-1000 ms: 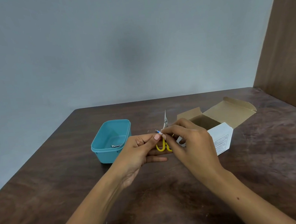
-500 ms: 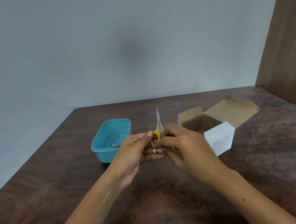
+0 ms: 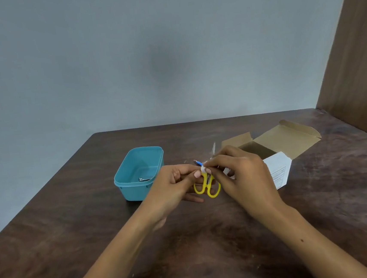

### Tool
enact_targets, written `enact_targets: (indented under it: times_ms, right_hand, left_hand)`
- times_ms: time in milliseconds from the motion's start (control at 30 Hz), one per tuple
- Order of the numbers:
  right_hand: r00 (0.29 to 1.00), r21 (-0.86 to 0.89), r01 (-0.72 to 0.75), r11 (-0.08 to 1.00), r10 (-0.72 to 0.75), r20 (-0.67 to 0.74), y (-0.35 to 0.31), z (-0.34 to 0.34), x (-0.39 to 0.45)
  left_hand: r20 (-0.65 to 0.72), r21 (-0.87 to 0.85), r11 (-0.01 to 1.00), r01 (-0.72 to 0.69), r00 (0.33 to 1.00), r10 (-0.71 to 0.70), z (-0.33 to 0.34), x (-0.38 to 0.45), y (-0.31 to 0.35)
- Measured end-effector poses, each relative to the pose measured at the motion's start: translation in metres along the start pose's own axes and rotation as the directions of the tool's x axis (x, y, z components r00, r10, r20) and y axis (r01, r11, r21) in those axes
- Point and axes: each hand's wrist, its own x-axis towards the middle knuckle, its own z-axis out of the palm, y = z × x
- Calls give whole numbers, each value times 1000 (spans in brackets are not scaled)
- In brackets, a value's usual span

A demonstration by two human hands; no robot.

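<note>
Above the middle of the surface point(image 3: 201, 244), between the tub point(image 3: 134, 192) and the carton point(image 3: 287, 136), we find the scissors point(image 3: 208, 188) held clear of the wood. Their yellow loops face the wearer and the blade points up and away, blurred in this view. We record the left hand point(image 3: 173, 184) with its fingers curled round the scissors just above the loops, thumb laid against the shank. The right hand point(image 3: 243, 173) has thumb and forefinger pinching a small white-and-blue tab point(image 3: 201, 165) at the top of the handles; its other fingers are curled loosely behind. Whether the tab is a sticker, a tie or a guard we cannot tell. We judge the step in hand to be freeing the scissors of this tab, with stowing yet to come. The next move, in our view, calls for a firm hold by the left hand and a short pull on the tab away from the blade, the point kept off both hands. The tub stands open with a metal clipper point(image 3: 144, 179) lying inside. The carton lies open, brown flaps spread; its white flap point(image 3: 278, 167) carries printed lines and a ruled panel, too small for us to read. We see no brand or legible word on the scissors, tub or carton.
</note>
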Motion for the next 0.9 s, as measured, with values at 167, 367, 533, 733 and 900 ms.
enact_targets:
  times_ms: [167,367,533,733,900]
  right_hand:
    - [996,-15,-47,999,46,-82,1,0,1]
    - [999,19,-13,1000,12,41,-3,0,-1]
    - [995,19,-72,997,74,-73,2,-1,1]
    - [999,62,-27,998,26,32,-2,3,-1]
    - [994,44,-87,995,90,-64,3,1,1]
  left_hand:
    - [18,11,999,-32,999,32,4,0,0]
    - [-24,31,999,-32,999,33,0,2,-2]
    - [-23,82,994,-72,997,74,-1,2,0]
    - [-23,91,993,-74,997,76,-2,1,1]
    - [-18,112,990,-81,996,84,0,1,2]
